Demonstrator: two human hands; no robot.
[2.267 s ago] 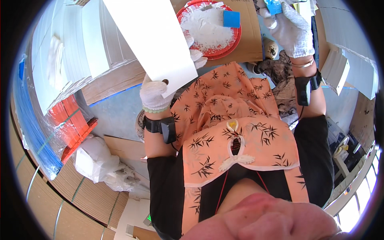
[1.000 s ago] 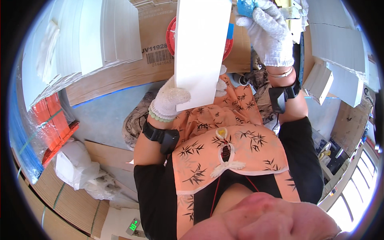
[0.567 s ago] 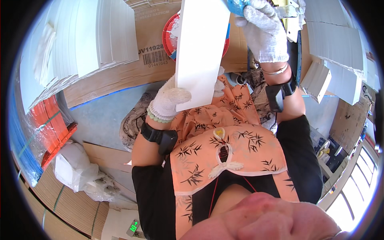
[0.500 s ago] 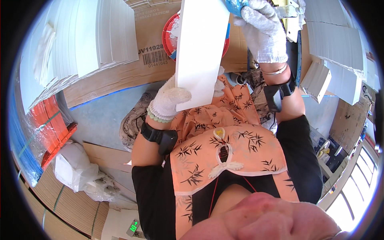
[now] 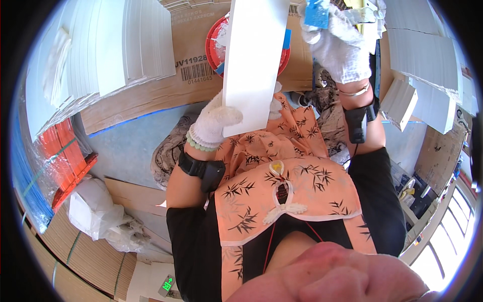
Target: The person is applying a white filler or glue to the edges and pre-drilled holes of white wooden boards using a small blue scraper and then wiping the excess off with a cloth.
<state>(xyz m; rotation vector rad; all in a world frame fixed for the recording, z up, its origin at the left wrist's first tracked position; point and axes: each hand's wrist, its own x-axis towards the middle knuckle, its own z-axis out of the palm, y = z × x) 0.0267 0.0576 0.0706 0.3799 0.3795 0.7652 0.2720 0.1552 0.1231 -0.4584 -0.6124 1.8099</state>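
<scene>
My left hand (image 5: 216, 121), in a white knit glove, grips the lower edge of a long white sheet (image 5: 254, 60) that stands up over my lap. My right hand (image 5: 337, 43), also gloved, is raised at the sheet's upper right and holds a small blue sponge-like piece (image 5: 316, 12) against its top corner. Behind the sheet a red round dish (image 5: 215, 43) with white paste lies on a flattened cardboard box (image 5: 186, 85); the sheet hides most of the dish. Black bands wrap both wrists.
Stacks of white sheets (image 5: 105, 45) lie at the upper left, more white stacks (image 5: 427, 55) at the right. Orange and blue wrapped packs (image 5: 55, 156) sit at the left, a white plastic bag (image 5: 95, 211) beside corrugated board below them.
The white sheet has swung from tilted at the left to upright in front of the red dish. My right hand with the blue piece has come in to the sheet's top corner.
</scene>
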